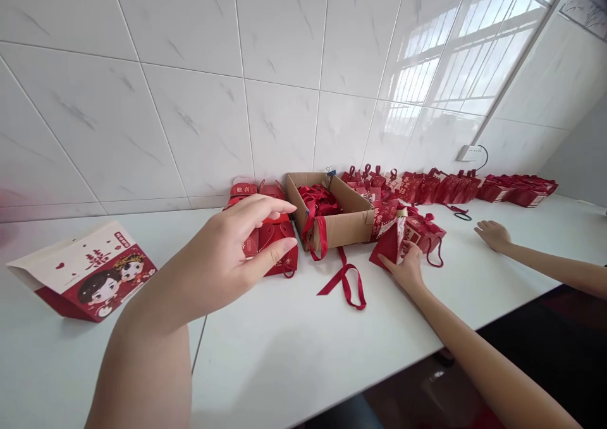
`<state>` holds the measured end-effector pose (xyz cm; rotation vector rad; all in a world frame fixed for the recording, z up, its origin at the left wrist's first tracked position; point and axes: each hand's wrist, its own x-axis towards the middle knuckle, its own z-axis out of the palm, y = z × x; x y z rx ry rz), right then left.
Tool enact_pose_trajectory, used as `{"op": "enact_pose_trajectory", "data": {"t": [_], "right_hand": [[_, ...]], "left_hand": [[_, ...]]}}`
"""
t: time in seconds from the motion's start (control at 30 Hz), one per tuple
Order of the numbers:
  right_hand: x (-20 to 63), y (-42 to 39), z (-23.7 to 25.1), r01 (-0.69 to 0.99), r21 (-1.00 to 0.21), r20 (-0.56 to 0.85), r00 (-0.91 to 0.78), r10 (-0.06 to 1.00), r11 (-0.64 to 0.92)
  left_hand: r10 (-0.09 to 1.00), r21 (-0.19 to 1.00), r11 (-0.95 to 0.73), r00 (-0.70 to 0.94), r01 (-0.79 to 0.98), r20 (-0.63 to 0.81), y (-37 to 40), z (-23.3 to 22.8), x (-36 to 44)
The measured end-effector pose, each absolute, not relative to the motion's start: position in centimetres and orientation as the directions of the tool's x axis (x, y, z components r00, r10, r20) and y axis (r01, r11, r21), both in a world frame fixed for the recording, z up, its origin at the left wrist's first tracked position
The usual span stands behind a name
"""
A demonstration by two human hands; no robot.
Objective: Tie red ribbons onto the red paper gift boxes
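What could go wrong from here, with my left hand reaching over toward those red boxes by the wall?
1. The left hand hangs open just before the closed red boxes; a clumsy grab may crush a lid or push them against the cardboard box.
2. A loose ribbon trails from that box across the counter and could snag.
3. The right hand touches a small red box, and another person's hand rests close by, so the two might collide.

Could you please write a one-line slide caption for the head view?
Left hand reaches toward red gift boxes while right hand touches a red box beside a ribbon-filled cardboard box.
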<state>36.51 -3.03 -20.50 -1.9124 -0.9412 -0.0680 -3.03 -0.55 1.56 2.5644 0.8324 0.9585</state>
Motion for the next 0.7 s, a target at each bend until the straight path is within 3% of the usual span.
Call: {"op": "enact_pose_trajectory", "data": {"t": [0.17, 0.3, 0.6, 0.7], "right_hand": [[35.78, -3.27, -20.05, 0.659, -0.728, 0.416, 0.643, 0.642, -0.189], [35.66, -3.18, -19.82, 0.652, -0.736, 0.424, 0.656, 0.625, -0.185], [36.02, -2.95, -19.78, 0.646, -0.751, 0.384, 0.595, 0.706, -0.135], [36.37, -2.60, -19.91, 0.651, -0.746, 0.404, 0.611, 0.681, -0.141]], "left_hand": [[0.587, 0.465, -0.801, 0.650, 0.377, 0.484, -0.93, 1.61, -3.07], [0.582, 0.473, -0.803, 0.648, 0.363, 0.491, -1.17, 1.62, -3.15], [0.559, 0.362, -0.829, 0.647, 0.426, 0.518, -1.05, 1.58, -2.76], [0.559, 0.376, -0.828, 0.653, 0.415, 0.511, -0.92, 1.53, -2.77]]}}
